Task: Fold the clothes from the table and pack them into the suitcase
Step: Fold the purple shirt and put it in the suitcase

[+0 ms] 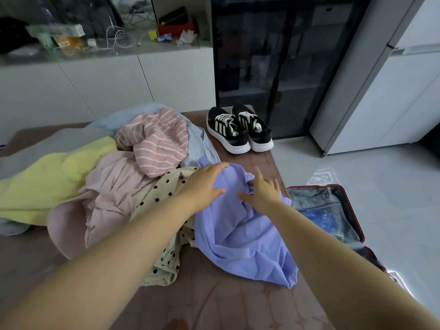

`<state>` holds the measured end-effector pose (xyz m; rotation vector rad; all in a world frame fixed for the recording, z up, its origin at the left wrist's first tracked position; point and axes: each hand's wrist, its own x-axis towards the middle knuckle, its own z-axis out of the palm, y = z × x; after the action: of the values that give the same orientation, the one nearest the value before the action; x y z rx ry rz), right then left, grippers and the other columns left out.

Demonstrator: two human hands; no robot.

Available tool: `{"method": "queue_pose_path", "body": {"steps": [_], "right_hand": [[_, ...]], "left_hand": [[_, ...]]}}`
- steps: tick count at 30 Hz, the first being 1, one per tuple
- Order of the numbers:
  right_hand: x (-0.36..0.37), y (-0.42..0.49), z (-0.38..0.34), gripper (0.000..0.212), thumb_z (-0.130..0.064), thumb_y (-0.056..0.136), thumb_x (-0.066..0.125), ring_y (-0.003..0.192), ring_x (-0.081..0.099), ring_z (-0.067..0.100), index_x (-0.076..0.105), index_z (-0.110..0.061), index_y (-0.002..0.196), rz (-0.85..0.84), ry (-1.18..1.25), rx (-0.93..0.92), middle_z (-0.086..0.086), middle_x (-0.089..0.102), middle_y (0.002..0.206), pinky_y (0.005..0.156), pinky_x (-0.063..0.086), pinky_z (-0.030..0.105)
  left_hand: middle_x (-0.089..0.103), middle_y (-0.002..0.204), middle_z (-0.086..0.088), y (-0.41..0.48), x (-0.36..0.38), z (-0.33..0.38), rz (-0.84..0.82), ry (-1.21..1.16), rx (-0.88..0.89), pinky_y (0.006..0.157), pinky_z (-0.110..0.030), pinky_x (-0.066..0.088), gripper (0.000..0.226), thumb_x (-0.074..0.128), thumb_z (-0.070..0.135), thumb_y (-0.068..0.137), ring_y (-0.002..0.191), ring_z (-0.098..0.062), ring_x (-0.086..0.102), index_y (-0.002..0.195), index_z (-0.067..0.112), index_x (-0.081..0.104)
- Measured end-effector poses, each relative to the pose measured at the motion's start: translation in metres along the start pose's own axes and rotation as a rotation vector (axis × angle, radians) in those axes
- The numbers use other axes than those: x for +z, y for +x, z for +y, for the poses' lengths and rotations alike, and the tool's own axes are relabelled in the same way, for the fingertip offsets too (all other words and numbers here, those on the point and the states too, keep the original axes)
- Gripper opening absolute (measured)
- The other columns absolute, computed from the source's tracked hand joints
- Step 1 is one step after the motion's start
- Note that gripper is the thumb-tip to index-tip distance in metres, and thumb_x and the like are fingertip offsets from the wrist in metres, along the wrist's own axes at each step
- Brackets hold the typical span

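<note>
A crumpled lilac shirt (pixel 240 234) lies at the near right of the brown table (pixel 214 306). My left hand (pixel 204 182) rests flat on its top edge, fingers spread. My right hand (pixel 262 189) pinches a fold of the same shirt near its upper right. Left of it lie a cream polka-dot garment (pixel 164 194), a pale pink one (pixel 109 191), a pink striped one (pixel 157 141), a yellow one (pixel 47 177) and a light blue one (pixel 202 144). An open red-rimmed suitcase (pixel 352 210) lies on the floor to the right of the table.
A pair of black-and-white sneakers (pixel 240 129) stands at the table's far right corner. Behind are white cabinets with a cluttered counter (pixel 100 44), a dark glass cabinet (pixel 281 67) and a white fridge (pixel 392 91). Pale floor tiles (pixel 381 177) spread right.
</note>
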<state>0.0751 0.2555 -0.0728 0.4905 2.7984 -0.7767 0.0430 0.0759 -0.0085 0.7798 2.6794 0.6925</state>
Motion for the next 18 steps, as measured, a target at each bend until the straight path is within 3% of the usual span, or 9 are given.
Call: {"method": "queue_pose_path", "body": {"steps": [2, 3, 7, 10, 12, 14, 15, 16, 18], "right_hand": [[-0.003, 0.003, -0.003, 0.034, -0.026, 0.092, 0.049, 0.117, 0.048, 0.028, 0.055, -0.018, 0.124, 0.106, -0.098, -0.088, 0.001, 0.066, 0.111, 0.114, 0.005, 0.037], [-0.005, 0.002, -0.005, 0.027, -0.019, 0.092, 0.046, 0.108, 0.052, 0.027, 0.064, -0.019, 0.112, 0.161, -0.067, -0.129, 0.001, 0.069, 0.103, 0.113, 0.008, 0.035], [-0.007, -0.023, -0.015, 0.021, -0.004, 0.083, 0.049, 0.072, 0.052, 0.024, 0.067, -0.007, 0.074, 0.265, 0.141, -0.448, 0.004, 0.069, 0.071, 0.096, 0.034, 0.029], [-0.004, -0.071, -0.024, 0.022, -0.01, 0.085, 0.047, 0.062, 0.033, 0.009, 0.06, -0.013, 0.068, 0.068, 0.133, -0.771, -0.005, 0.054, 0.061, 0.078, 0.03, 0.018], [0.001, -0.097, -0.016, 0.024, -0.016, 0.088, 0.045, 0.063, 0.038, 0.01, 0.064, -0.013, 0.074, -0.107, 0.093, -0.837, -0.001, 0.058, 0.067, 0.07, 0.026, 0.016], [0.006, -0.112, -0.001, 0.028, -0.022, 0.091, 0.043, 0.072, 0.052, 0.018, 0.069, -0.012, 0.084, -0.202, 0.066, -0.841, 0.003, 0.067, 0.081, 0.071, 0.032, 0.016], [0.007, -0.117, 0.004, 0.028, -0.022, 0.092, 0.043, 0.076, 0.055, 0.02, 0.069, -0.011, 0.089, -0.228, 0.061, -0.809, 0.004, 0.068, 0.087, 0.072, 0.036, 0.019], [0.007, -0.12, 0.009, 0.026, -0.02, 0.093, 0.044, 0.08, 0.056, 0.021, 0.068, -0.01, 0.093, -0.261, 0.059, -0.752, 0.004, 0.068, 0.092, 0.073, 0.038, 0.022], [0.006, -0.124, 0.016, 0.018, -0.017, 0.093, 0.048, 0.082, 0.055, 0.019, 0.063, -0.012, 0.099, -0.344, 0.039, -0.603, 0.001, 0.065, 0.094, 0.07, 0.038, 0.025]], "left_hand": [[0.043, 0.14, -0.004, 0.008, -0.004, 0.001, 0.038, -0.01, 0.025, 0.106, -0.035, 0.031, 0.061, 0.06, 0.018, 0.089, 0.129, -0.024, 0.038, 0.142, 0.023, 0.032], [0.043, 0.139, -0.005, 0.012, -0.007, 0.002, 0.07, -0.02, 0.041, 0.106, -0.035, 0.031, 0.06, 0.06, 0.017, 0.089, 0.129, -0.024, 0.038, 0.142, 0.023, 0.033], [0.028, 0.149, -0.002, 0.026, -0.015, 0.004, 0.065, 0.131, 0.102, 0.11, -0.029, 0.017, 0.071, 0.064, 0.022, 0.086, 0.136, -0.024, 0.025, 0.145, 0.032, 0.026], [-0.005, 0.157, 0.001, 0.031, -0.016, 0.0, -0.204, 0.444, 0.133, 0.115, -0.037, -0.003, 0.069, 0.066, 0.035, 0.082, 0.144, -0.025, -0.008, 0.141, 0.04, 0.032], [-0.008, 0.158, 0.003, 0.029, -0.014, -0.006, -0.311, 0.551, 0.2, 0.114, -0.041, -0.01, 0.036, 0.065, 0.034, 0.082, 0.143, -0.023, -0.017, 0.118, 0.036, 0.058], [0.012, 0.157, 0.006, 0.024, -0.013, -0.015, -0.374, 0.57, 0.268, 0.114, -0.039, -0.01, 0.006, 0.061, 0.03, 0.085, 0.144, -0.018, -0.009, 0.09, 0.031, 0.063], [0.031, 0.149, 0.007, 0.02, -0.013, -0.021, -0.395, 0.537, 0.281, 0.115, -0.037, -0.005, 0.002, 0.059, 0.029, 0.087, 0.144, -0.016, 0.005, 0.086, 0.03, 0.06], [0.05, 0.132, 0.009, 0.014, -0.014, -0.027, -0.401, 0.474, 0.283, 0.116, -0.035, 0.008, 0.003, 0.058, 0.028, 0.088, 0.136, -0.017, 0.026, 0.087, 0.027, 0.06], [0.062, 0.094, 0.01, 0.0, -0.02, -0.033, -0.412, 0.286, 0.214, 0.093, -0.029, 0.036, 0.004, 0.058, 0.024, 0.088, 0.099, -0.015, 0.051, 0.091, 0.022, 0.06]]}}
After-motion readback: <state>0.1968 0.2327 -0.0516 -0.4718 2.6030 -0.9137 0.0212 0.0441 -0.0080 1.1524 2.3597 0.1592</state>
